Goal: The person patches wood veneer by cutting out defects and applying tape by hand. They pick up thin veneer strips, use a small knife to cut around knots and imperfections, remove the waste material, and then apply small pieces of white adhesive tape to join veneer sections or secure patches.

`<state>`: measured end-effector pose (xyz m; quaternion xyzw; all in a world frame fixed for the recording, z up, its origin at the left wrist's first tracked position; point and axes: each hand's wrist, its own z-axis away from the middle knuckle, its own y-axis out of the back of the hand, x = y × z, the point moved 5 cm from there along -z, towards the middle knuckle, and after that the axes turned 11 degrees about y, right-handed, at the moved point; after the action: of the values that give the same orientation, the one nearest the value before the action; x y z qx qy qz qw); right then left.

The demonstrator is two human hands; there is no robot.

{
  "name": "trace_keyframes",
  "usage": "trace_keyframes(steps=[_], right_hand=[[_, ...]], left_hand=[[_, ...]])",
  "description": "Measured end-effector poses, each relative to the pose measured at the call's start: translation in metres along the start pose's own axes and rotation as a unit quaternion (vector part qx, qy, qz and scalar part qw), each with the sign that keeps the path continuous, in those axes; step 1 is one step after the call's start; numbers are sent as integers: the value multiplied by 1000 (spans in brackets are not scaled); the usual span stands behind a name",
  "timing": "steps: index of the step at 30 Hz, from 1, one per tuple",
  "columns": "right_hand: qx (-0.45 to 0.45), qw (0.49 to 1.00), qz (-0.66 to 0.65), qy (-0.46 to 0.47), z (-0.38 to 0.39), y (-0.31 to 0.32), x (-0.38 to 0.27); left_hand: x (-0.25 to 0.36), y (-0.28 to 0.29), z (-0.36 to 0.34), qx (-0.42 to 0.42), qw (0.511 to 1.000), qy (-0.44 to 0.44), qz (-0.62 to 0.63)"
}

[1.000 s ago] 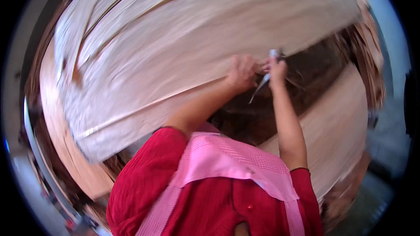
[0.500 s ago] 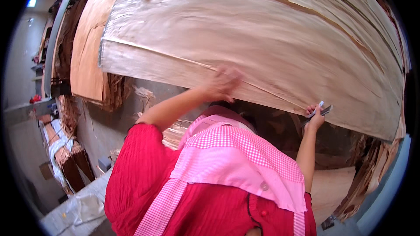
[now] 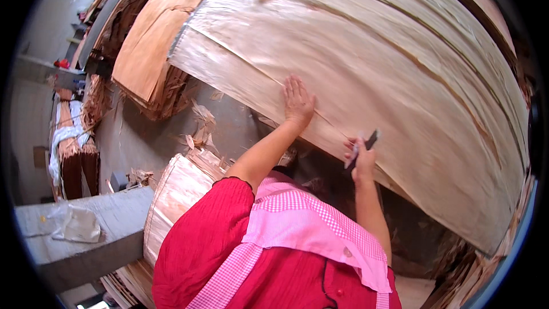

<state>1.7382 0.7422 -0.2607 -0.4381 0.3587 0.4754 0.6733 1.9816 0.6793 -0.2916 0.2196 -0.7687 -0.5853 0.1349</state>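
A broad, pale wood veneer sheet [image 3: 400,86] lies spread in front of me, rippled and with long splits toward its far side. Along its near side runs a narrow seam line [image 3: 237,55], with a strip of veneer between it and the edge. My left hand [image 3: 299,103] rests flat on the sheet over this line, fingers stretched out. To its right, my right hand [image 3: 363,166] is closed around a narrow, dark hand tool [image 3: 372,138] with a pale end. It is held at the line near the sheet's edge; its exact kind is unclear.
A stack of orange-brown veneer [image 3: 151,40] stands at the left, ragged underneath. Torn veneer scraps [image 3: 203,121] lie on the floor. A grey bench [image 3: 123,212] with crumpled plastic [image 3: 80,226] is at lower left, beside another veneer stack [image 3: 166,191]. Farther back is a tied bundle [image 3: 70,143].
My view has turned, so the sheet slants more. My left hand has gone from blurred motion to lying flat. My right hand, holding the tool, has moved left along the edge, nearer the left.
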Motion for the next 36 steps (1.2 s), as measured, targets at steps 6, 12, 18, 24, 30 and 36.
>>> trace_keyframes(steps=[6, 12, 18, 24, 30, 36], right_hand=[[14, 999, 17, -36, -10, -22, 31], [78, 996, 32, -36, -14, -24, 29], [182, 982, 48, 11, -12, -32, 30], [237, 964, 108, -56, -11, -40, 17], [147, 959, 242, -4, -34, -154, -30], [-170, 943, 282, -38, -105, -399, -25]], left_hand=[[-92, -7, -57, -110, 982, 12, 151], [-217, -57, -194, -134, 978, 120, 109], [-369, -87, -327, -152, 974, 145, 79], [-393, -101, -343, -114, 987, 64, 96], [-394, -63, -387, -8, 983, 13, 185], [-353, -87, -454, -106, 952, -209, 197]])
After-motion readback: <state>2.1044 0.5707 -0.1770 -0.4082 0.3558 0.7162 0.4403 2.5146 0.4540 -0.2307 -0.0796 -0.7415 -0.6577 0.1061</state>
